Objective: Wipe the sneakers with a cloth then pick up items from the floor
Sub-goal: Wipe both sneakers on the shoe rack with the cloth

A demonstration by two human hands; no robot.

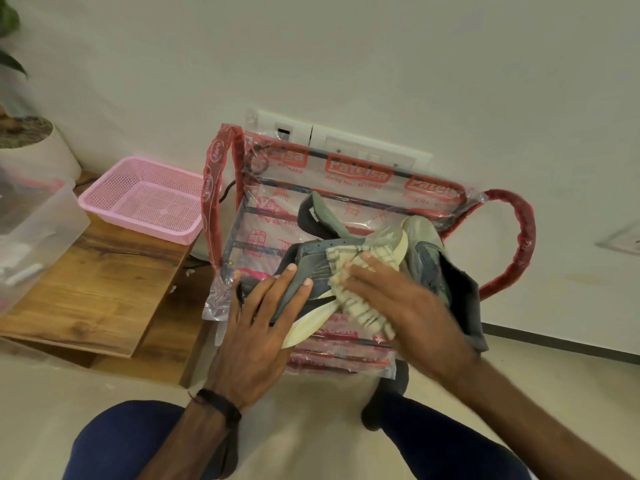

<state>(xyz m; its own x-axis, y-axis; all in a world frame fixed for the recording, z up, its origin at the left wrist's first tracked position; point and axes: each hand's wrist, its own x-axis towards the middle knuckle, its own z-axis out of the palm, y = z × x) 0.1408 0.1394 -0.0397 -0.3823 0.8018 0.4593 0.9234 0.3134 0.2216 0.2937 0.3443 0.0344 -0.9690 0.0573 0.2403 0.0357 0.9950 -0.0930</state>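
Observation:
A grey-blue sneaker (313, 268) with a cream sole lies on its side on a plastic-wrapped rack (263, 216) with red handles. My left hand (263, 306) grips the sneaker's heel end, fingers curled over its upper. My right hand (391, 296) presses a cream striped cloth (349, 271) flat against the sneaker's side. A second grey-green sneaker (424, 237) lies behind it to the right, partly hidden by the cloth and my hand. A grey insole or tongue piece (317, 213) sticks up behind them.
A pink mesh basket (145, 199) stands on a low wooden table (100, 282) at left, beside a clear plastic box (34, 230) and a white plant pot (38, 147). The wall with switch plates (367, 147) is just behind. My knees (128, 441) are on the pale floor.

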